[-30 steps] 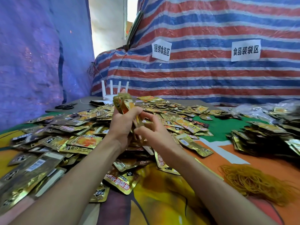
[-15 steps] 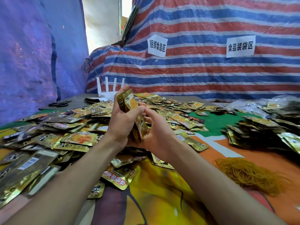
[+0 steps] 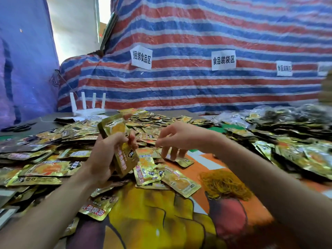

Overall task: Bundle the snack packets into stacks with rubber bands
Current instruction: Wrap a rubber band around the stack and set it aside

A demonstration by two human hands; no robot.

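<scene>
Packets fill most of the head view, the only view there is. The left hand [image 3: 106,155] is curled firmly round a small stack [image 3: 119,139] of gold snack packets, held on end and tilted above the table, thumb across the near face and fingers wrapped behind. The right hand [image 3: 179,139] hangs apart from it, fingers loosely spread and pointing down, their tips at or just above a single packet [image 3: 185,161] lying on the orange part of the cloth [image 3: 152,221]; it grips nothing I can make out (motion blur hides whether thumb and forefinger pinch anything small). Loose packets [image 3: 53,168] lie heaped to the left and far across the table, while finished bundles [image 3: 296,155] are piled at the right. A tangle of yellow rubber bands [image 3: 226,184] sits near the right forearm, well apart from the stack. I see no band on the held stack, so I judge the step to be gathering, not yet binding. The next move probably calls for either adding that packet squarely to the stack or picking one band from the tangle without dragging others, then stretching it over the stack while the left hand keeps the edges aligned. Behind the packets stand a white router [image 3: 88,108] and scissors [image 3: 16,127], before a striped tarp [image 3: 197,87].
</scene>
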